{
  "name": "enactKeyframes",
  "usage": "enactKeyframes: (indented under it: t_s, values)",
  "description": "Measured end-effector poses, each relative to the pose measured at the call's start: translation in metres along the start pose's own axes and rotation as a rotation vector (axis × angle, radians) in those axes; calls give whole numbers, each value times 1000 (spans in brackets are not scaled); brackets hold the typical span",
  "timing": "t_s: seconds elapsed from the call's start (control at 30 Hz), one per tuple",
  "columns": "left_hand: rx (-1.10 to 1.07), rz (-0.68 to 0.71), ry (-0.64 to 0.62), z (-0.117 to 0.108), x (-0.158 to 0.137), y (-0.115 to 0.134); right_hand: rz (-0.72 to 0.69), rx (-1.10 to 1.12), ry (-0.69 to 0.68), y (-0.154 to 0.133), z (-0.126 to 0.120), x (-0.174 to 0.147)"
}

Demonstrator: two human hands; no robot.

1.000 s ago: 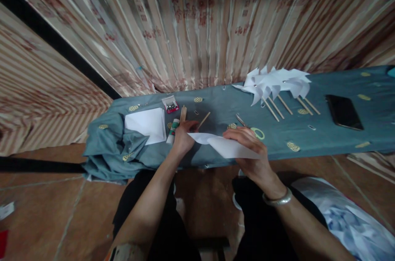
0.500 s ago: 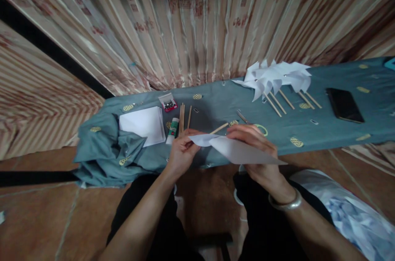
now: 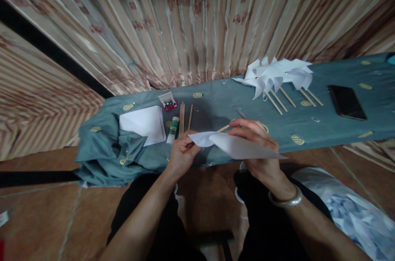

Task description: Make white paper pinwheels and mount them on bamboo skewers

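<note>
A partly folded sheet of white paper [image 3: 243, 146] is held up between both hands over the front edge of the cloth-covered table. My left hand [image 3: 182, 152] pinches its left end between thumb and fingers. My right hand [image 3: 259, 146], with a silver bangle on the wrist, is closed around the right side, its palm partly hidden behind the paper. A wooden stick [image 3: 223, 128] pokes out beyond the paper, close to my right fingertips. Just past my left hand are several loose wooden sticks [image 3: 182, 115] and a green and white glue stick [image 3: 173, 130].
White paper pinwheels on sticks [image 3: 271, 75] lie at the back right, left of a black phone [image 3: 347, 102]. A stack of white paper [image 3: 143, 123] and a small red box of metal pins [image 3: 168, 102] sit at the left. A pleated curtain [image 3: 197, 26] hangs behind.
My right fingers have shifted slightly up and toward the wooden stick, covering more of its end. The paper has tilted a little; my left hand keeps its pinch.
</note>
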State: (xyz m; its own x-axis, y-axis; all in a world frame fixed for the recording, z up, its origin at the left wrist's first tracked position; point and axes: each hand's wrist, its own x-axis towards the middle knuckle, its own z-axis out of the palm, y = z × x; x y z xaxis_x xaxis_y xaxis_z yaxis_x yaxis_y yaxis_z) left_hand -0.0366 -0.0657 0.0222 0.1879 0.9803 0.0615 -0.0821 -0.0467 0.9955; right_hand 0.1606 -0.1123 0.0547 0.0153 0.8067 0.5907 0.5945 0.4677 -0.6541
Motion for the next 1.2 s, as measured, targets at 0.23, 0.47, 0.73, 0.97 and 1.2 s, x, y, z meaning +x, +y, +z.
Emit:
enactKeyframes:
  t_s: [0.23,0.47,0.73,0.97,1.2]
  values:
    - [-3,3,-12,0,-2,-1,-1,-14,-17,-1,-4,2]
    - [-7,4,-33,0,-3,2,-24,-10,-25,-3,-4,5]
    - [86,62,-61,-2,-4,2,53,85,-5,-4,-1,7]
    - [156,87,-32,2,-5,-7,340,249,43,11,10,9]
    - [352,170,-30,5,-3,-15,748,347,-33,32,20,11]
